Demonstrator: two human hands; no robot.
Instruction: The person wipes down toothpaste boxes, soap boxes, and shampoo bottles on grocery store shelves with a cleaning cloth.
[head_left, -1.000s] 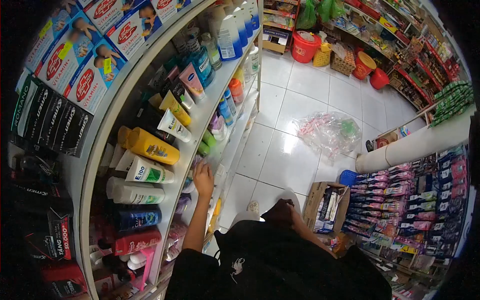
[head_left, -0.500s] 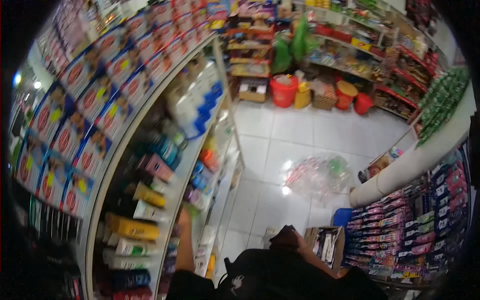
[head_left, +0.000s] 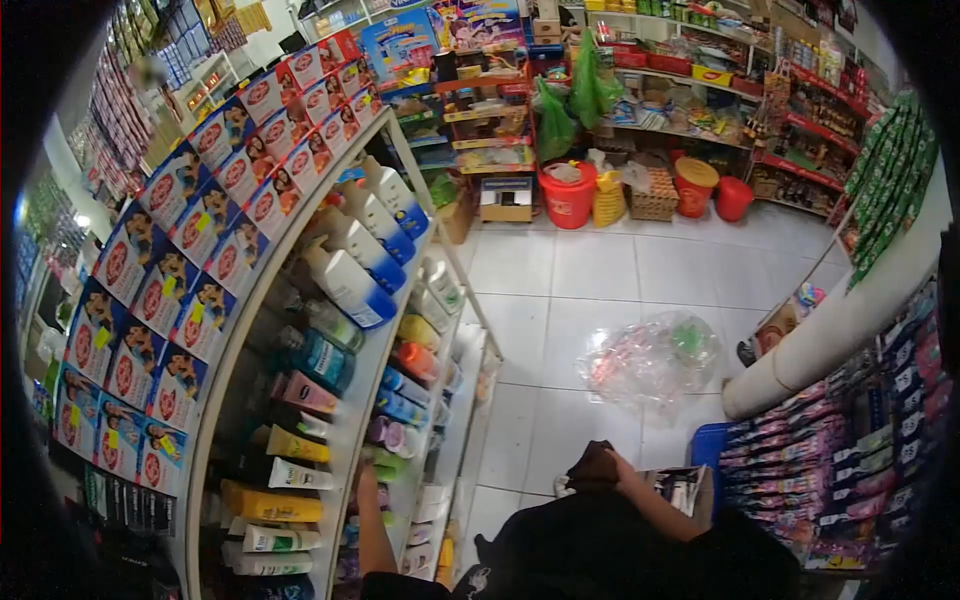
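The left hand reaches into the curved shelf unit, its fingertips at the edge of a lower shelf, just beside small green and purple bottles; whether the fingers are spread or closed on anything cannot be told, as the hand is small and partly hidden by the shelf edge. Above the hand on the same unit lie yellow tubes, a pink tube and, higher still, white bottles with blue caps. The top of the unit carries rows of red-and-white soap boxes.

The right hand hangs away from the shelf unit, low in front of the dark-clothed body, curled around a dark object that cannot be identified. Just beyond that hand, a cardboard box sits on the white tiled floor. Farther from the shelf unit, a clear plastic bag of packets lies on the tiles, and red buckets stand at the far wall.
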